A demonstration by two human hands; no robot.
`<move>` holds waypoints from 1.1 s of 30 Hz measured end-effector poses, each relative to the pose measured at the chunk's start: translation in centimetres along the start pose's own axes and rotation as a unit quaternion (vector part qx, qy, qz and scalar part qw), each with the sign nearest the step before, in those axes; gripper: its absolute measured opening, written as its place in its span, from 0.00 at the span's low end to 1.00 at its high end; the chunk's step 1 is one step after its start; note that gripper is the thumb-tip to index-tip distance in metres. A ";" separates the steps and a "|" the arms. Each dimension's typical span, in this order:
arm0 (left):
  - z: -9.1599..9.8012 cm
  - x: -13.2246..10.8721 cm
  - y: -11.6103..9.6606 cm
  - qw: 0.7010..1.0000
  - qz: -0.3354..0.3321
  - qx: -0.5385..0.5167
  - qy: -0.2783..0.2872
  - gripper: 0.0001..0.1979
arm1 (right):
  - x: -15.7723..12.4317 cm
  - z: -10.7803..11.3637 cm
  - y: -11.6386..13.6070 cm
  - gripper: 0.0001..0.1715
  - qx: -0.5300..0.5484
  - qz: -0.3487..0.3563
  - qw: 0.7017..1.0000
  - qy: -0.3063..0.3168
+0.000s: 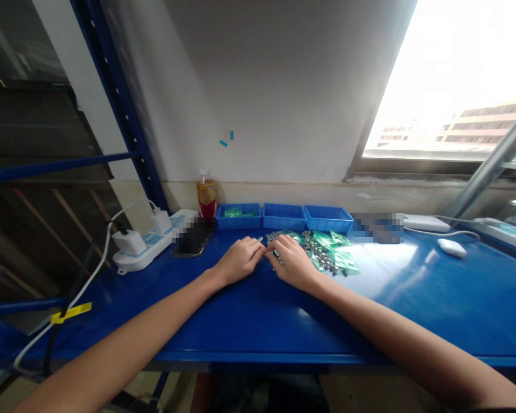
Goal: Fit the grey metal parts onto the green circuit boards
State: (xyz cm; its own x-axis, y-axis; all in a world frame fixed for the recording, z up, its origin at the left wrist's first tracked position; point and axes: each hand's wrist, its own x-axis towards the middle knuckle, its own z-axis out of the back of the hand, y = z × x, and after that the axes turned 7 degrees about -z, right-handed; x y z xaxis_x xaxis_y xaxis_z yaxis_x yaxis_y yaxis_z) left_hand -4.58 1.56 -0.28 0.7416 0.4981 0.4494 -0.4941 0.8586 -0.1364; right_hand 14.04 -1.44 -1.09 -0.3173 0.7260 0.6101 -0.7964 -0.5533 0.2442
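Note:
My left hand rests low over the blue tabletop with its fingers curled and drawn together. A small pale grey piece shows just beyond its fingertips. Facing it, fingertip to fingertip, my right hand is bent closed over something small and dark, mostly hidden under the fingers. What either hand grips is too small to name. Just right of my right hand lies a pile of small metal parts, with green-tinted plastic bags among and beside them.
Along the wall stand three blue bins; the left bin holds green bags. A drink bottle is beside it. Left are a power strip with chargers and a phone. Right lie a white case and cables.

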 end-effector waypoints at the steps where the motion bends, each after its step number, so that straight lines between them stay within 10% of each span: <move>1: 0.1 0.0 0.0 1.000 0.000 -0.007 -0.006 0.15 | 0.0 0.0 -0.1 0.05 0.001 -0.003 1.000 -0.001; 33: 0.4 0.0 -0.4 0.998 0.015 -0.040 -0.035 0.11 | 0.1 0.1 -0.1 0.10 -0.011 -0.024 1.000 -0.009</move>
State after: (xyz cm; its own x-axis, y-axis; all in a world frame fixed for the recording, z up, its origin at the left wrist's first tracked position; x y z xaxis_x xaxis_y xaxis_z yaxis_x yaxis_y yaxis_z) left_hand -4.55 1.17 0.09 0.6916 0.5167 0.5047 -0.4762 0.8515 -0.2192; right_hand 14.09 -1.35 -0.94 -0.2690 0.7443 0.6113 -0.8218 -0.5083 0.2574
